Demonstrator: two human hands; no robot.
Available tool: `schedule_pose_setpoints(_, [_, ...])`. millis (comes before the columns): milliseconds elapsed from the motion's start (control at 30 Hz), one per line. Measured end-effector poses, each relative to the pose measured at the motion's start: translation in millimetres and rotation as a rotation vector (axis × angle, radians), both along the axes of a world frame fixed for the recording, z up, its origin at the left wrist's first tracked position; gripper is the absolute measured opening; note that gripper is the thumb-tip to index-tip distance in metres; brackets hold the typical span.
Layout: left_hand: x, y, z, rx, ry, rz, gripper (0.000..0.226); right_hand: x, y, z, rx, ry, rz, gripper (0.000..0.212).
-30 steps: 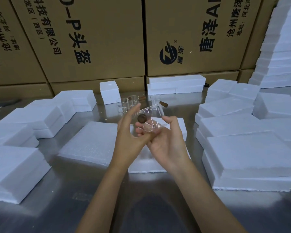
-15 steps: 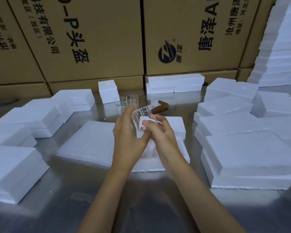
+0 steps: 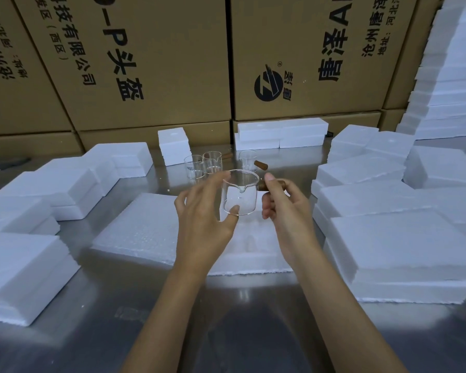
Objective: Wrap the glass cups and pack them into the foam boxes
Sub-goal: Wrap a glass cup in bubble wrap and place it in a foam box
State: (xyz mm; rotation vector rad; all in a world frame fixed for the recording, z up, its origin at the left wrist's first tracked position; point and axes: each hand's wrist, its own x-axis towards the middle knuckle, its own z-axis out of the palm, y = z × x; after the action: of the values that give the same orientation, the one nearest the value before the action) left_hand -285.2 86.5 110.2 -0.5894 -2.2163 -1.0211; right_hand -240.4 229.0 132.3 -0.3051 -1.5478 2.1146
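A clear glass cup (image 3: 241, 191) with a pour spout and a brown wooden side handle is held upright above the table's middle. My right hand (image 3: 283, 208) pinches the wooden handle. My left hand (image 3: 202, 211) cradles the cup's left side, thumb under its base. Below lies a stack of white wrapping sheets (image 3: 145, 227) and a foam box (image 3: 253, 251) partly hidden by my hands. Three more glass cups (image 3: 212, 164) with wooden handles stand further back on the steel table.
White foam boxes are piled at the left (image 3: 24, 254) and right (image 3: 398, 246) of the steel table (image 3: 240, 319). More foam pieces (image 3: 281, 133) sit at the back. Large cardboard cartons (image 3: 145, 63) form a wall behind. A tall foam stack (image 3: 452, 76) rises at far right.
The cup was lying tilted between both hands, handle end toward me; it has been turned upright, and my right hand has shifted out to grip the handle.
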Motion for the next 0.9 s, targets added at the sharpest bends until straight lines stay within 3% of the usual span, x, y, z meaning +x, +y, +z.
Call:
schedule_pose_setpoints(167, [-0.1,2.0,-1.4,-0.022,-0.043,-0.089,0.093,1.9,5.0,2.8,-0.046,0.096,0.044,0.009])
schedule_pose_setpoints(333, [-4.9,1.6,-7.3,0.095,-0.127,-0.051,0.077,0.6,5.0,1.4,-0.015,0.126,0.101,0.009])
schedule_pose_setpoints(700, [-2.6,-2.0,1.2,0.143,-0.181,-0.114,0.073,1.6,2.4,-0.9,0.0,0.157,0.212,0.009])
schedule_pose_setpoints(900, [4.8,-1.9,14.0,0.404,-0.385,-0.231,0.041,2.3,9.4,-2.7,0.284,0.078,0.082,0.012])
